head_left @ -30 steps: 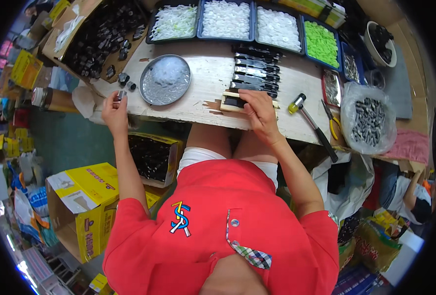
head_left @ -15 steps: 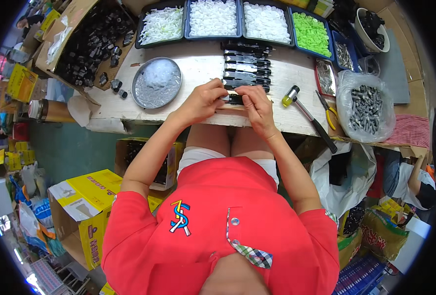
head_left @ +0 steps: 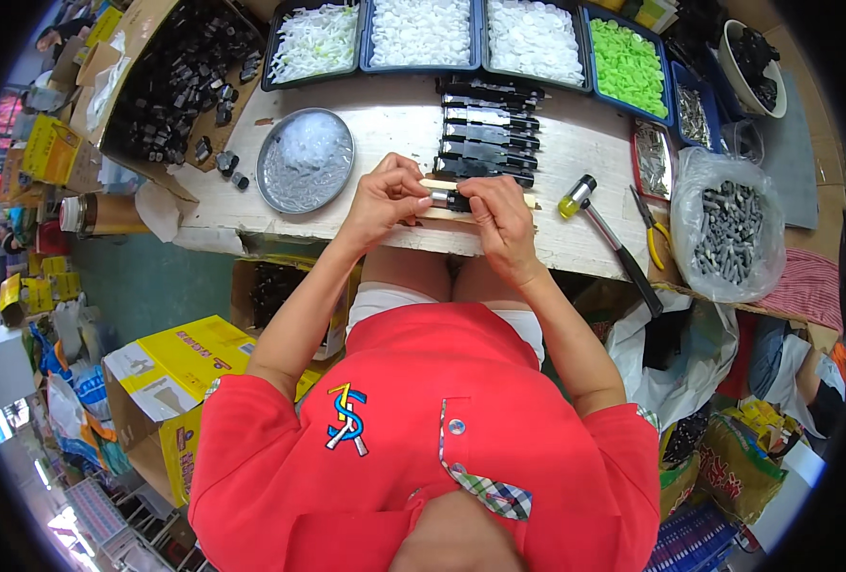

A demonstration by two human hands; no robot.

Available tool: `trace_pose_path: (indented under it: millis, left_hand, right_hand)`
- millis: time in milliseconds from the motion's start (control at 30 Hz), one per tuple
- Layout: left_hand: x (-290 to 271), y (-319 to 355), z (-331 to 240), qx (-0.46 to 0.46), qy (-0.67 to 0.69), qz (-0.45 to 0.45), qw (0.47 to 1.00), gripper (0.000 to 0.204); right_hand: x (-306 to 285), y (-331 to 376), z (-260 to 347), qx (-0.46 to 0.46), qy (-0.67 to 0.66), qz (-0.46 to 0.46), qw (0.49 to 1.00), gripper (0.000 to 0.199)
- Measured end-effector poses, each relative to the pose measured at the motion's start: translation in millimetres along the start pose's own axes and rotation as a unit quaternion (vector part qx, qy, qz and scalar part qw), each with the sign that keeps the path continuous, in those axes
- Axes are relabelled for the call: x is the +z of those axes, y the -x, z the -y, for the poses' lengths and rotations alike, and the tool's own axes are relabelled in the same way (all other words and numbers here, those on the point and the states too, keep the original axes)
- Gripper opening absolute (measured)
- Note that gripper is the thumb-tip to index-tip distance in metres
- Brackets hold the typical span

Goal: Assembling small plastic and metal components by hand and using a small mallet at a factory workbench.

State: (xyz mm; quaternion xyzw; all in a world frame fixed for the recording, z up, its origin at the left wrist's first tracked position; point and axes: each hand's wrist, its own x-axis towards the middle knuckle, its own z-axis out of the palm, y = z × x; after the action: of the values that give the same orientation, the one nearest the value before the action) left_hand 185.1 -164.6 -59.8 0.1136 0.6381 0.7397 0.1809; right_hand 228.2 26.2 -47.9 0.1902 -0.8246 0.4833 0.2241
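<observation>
Left hand (head_left: 385, 202): pinching small silver cylinder (head_left: 439, 198)
Right hand (head_left: 501, 214): fingers curled over black oblong part (head_left: 458, 203), grip unclear
Part location: beside cylinder, at pale wooden block (head_left: 439, 183), white table's (head_left: 394, 119) front edge

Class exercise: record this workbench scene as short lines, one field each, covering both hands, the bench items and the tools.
Left hand: fingertips at a small silver piece
Right hand: over a black piece, grip partly hidden
Behind hands: row of black parts
Far edge: dark trays holding white pieces and, rightmost of these, green pieces
Left of row: round grey dish
Tools, right: hammer, yellow-handled pliers
Beyond pliers: clear plastic bag of dark pieces
</observation>
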Motion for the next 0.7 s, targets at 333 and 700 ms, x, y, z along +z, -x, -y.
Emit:
trace_pose_path:
  millis: [333, 700]
  left_hand:
    - [-0.4, -9.9, -14.3, -0.118, 0.012, -0.029, 0.993, 0.008]
    - [11.9, 1.0, -3.9, 0.204, -0.296, -0.02, 0.933, 0.013]
  right_hand:
    - [1.9, -1.6, 0.9, 0.016, 0.023, 0.012, 1.0, 0.006]
    - [2.2, -0.5, -1.0, 0.019, 0.027, 0.018, 0.999, 0.007]
